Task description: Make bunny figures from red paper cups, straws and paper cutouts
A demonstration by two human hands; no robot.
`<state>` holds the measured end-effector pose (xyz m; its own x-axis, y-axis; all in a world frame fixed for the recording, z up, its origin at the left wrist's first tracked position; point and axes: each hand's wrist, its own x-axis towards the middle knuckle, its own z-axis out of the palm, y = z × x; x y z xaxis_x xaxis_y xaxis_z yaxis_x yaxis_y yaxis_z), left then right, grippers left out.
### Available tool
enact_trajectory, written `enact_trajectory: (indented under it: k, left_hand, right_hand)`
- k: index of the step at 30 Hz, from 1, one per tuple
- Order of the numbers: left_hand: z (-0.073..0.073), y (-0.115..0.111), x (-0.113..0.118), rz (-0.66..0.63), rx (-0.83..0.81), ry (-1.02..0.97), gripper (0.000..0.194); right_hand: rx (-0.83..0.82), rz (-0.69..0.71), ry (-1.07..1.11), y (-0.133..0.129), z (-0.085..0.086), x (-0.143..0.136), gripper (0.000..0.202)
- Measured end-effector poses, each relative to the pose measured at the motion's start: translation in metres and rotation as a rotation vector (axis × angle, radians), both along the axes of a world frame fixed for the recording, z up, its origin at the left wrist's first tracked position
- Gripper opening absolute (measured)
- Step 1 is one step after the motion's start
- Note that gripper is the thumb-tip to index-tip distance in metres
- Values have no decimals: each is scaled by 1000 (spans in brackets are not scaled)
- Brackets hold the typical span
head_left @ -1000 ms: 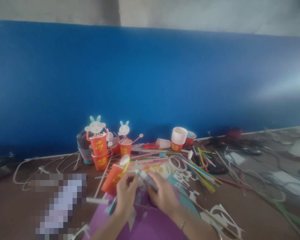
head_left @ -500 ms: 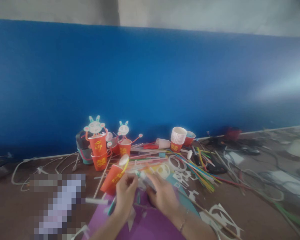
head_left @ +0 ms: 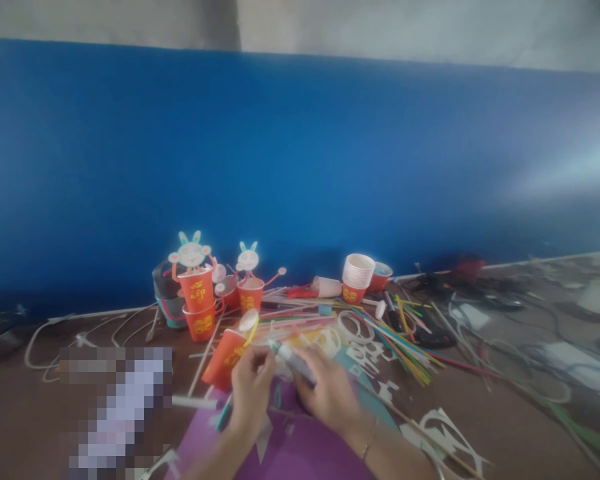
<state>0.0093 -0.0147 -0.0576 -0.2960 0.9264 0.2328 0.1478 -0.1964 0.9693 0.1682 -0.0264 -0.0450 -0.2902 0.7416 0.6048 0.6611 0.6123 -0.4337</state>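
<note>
Over a flat purple sheet of card or paper (head_left: 315, 453) on the brown counter (head_left: 25, 413), the left hand (head_left: 253, 390) and the right hand (head_left: 327, 387) face each other, fingertips close together. Between them is a slim grey-and-white cylindrical tube (head_left: 299, 364), its long axis slanting from the right palm up and leftward, so that the pale end points at the left fingertips. The right hand is the nearer to the tube and wraps it, thumb below and fingers across the top; a thin, light-coloured bracelet (head_left: 367, 445) rings that wrist.

Just off the tube's pale end lies a small white piece with teal marking (head_left: 274, 345). The left hand, curled with thumb and forefinger brought together, appears to pinch it; blur hides its outline, and whether tube and piece touch cannot be told. Both forearms reach in from the lower edge, angled inward, wrists low.

Just beyond the left knuckles an orange-red paper cup with yellow lettering (head_left: 224, 360) leans over, tilted to the right. A teal, stick-shaped pen (head_left: 223, 413) lies beside the left wrist, and a pointed white paper scrap (head_left: 263, 441) rests on the purple sheet between the forearms.
</note>
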Motion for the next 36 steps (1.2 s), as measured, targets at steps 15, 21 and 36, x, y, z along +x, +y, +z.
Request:
enact_trajectory:
  k: [15,21,36]
  left_hand:
    - [-1,0,1,-17,3,-1,13]
    - [6,-5,5,-17,10,12,12]
    - [-5,1,1,9,6,33,13]
  right_hand:
    - [-16,-26,-57,-1,-5,-1,38]
    - [-27,-36,-17,2,-5,-2,32]
    - [34,-14,-102,-1,-6,-1,39]
